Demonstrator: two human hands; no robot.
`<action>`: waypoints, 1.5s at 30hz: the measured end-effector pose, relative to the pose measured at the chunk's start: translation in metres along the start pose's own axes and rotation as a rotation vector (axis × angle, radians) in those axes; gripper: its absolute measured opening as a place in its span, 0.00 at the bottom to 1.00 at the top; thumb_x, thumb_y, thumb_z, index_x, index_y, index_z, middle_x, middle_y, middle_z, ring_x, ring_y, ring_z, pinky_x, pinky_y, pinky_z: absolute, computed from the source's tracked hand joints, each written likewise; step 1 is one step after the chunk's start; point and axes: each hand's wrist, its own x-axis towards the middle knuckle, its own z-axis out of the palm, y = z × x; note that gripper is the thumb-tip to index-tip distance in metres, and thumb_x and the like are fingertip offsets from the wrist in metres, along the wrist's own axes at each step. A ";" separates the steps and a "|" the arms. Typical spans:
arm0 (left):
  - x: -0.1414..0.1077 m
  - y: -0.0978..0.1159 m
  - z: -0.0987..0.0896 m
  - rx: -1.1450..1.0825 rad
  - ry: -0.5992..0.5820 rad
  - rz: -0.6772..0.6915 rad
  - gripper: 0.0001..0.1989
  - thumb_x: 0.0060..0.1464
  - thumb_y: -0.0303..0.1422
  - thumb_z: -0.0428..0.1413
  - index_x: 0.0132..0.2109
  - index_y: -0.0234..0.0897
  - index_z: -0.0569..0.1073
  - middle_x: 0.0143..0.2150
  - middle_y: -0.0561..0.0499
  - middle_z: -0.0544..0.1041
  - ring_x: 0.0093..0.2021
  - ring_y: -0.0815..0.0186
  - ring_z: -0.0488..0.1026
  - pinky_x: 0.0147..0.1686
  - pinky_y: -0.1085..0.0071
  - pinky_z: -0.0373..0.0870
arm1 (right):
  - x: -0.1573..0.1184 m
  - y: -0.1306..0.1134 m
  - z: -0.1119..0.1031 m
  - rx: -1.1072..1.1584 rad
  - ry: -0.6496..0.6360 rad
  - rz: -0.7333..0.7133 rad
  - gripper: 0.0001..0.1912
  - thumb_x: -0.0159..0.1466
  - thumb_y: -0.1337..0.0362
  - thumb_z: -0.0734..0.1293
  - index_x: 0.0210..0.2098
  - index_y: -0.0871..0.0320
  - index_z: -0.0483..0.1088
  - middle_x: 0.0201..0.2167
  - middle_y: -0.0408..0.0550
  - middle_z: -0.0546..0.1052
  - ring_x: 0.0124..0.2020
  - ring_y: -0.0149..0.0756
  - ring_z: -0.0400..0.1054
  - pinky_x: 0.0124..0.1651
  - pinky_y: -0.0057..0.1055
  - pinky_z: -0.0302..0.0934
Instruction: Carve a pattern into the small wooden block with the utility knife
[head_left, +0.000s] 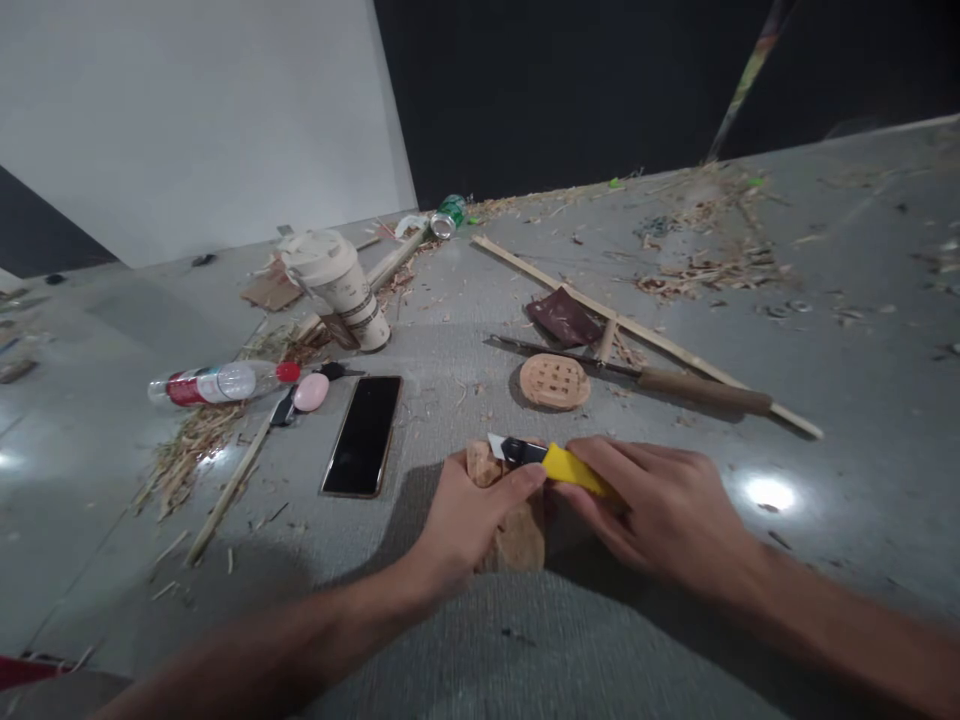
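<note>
My left hand (472,515) is closed around a light brown wooden block (523,540), its thumb stretched toward the cutter. In my right hand (660,495) is a yellow utility knife (574,468) with a black head and a short blade pointing left. The blade lies over the upper end of the block; whether it touches the wood I cannot tell. My left thumb tip rests against the knife near its black head. Just beyond the hands lies an oval carved wooden piece (555,382) with small square recesses. The fingers under the block are partly hidden.
A phone (364,435), a pink oval object (310,392), a plastic bottle (225,383) and a white lidded cup (341,285) are on the left. Beyond lie a long-handled tool (697,392), a wooden strip (660,345), dark red sandpaper-like sheet (564,317), green can (448,217) and scattered shavings.
</note>
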 end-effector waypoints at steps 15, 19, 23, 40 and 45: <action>0.001 0.004 0.000 -0.056 -0.073 -0.043 0.21 0.45 0.35 0.75 0.47 0.37 0.85 0.40 0.49 0.84 0.38 0.66 0.80 0.44 0.70 0.78 | -0.002 0.011 -0.004 0.025 -0.069 -0.055 0.14 0.77 0.56 0.62 0.41 0.57 0.72 0.26 0.43 0.74 0.24 0.34 0.67 0.31 0.36 0.50; 0.001 0.003 -0.002 -0.046 -0.104 -0.023 0.20 0.45 0.35 0.75 0.47 0.37 0.85 0.41 0.49 0.84 0.38 0.66 0.80 0.44 0.70 0.78 | -0.002 0.012 -0.005 0.047 -0.083 -0.054 0.12 0.76 0.56 0.62 0.43 0.57 0.72 0.27 0.44 0.76 0.25 0.35 0.68 0.31 0.35 0.51; 0.000 0.003 -0.004 -0.010 -0.145 -0.011 0.19 0.49 0.36 0.74 0.48 0.38 0.85 0.40 0.50 0.84 0.38 0.66 0.79 0.44 0.70 0.77 | -0.002 0.012 -0.005 0.043 -0.081 -0.064 0.12 0.76 0.56 0.62 0.43 0.57 0.72 0.27 0.44 0.76 0.25 0.35 0.69 0.31 0.35 0.52; -0.003 0.001 0.000 0.119 0.047 0.006 0.18 0.50 0.45 0.73 0.34 0.35 0.80 0.32 0.52 0.80 0.30 0.68 0.74 0.32 0.73 0.72 | -0.003 -0.002 0.002 0.008 -0.018 0.052 0.14 0.79 0.55 0.60 0.41 0.56 0.68 0.24 0.40 0.74 0.20 0.32 0.67 0.27 0.32 0.50; 0.000 0.002 0.000 0.036 -0.007 -0.031 0.18 0.48 0.42 0.74 0.40 0.34 0.82 0.36 0.49 0.82 0.33 0.67 0.77 0.36 0.71 0.75 | -0.002 0.003 -0.001 0.037 -0.037 0.027 0.13 0.78 0.56 0.61 0.40 0.56 0.67 0.25 0.41 0.74 0.22 0.31 0.67 0.28 0.32 0.50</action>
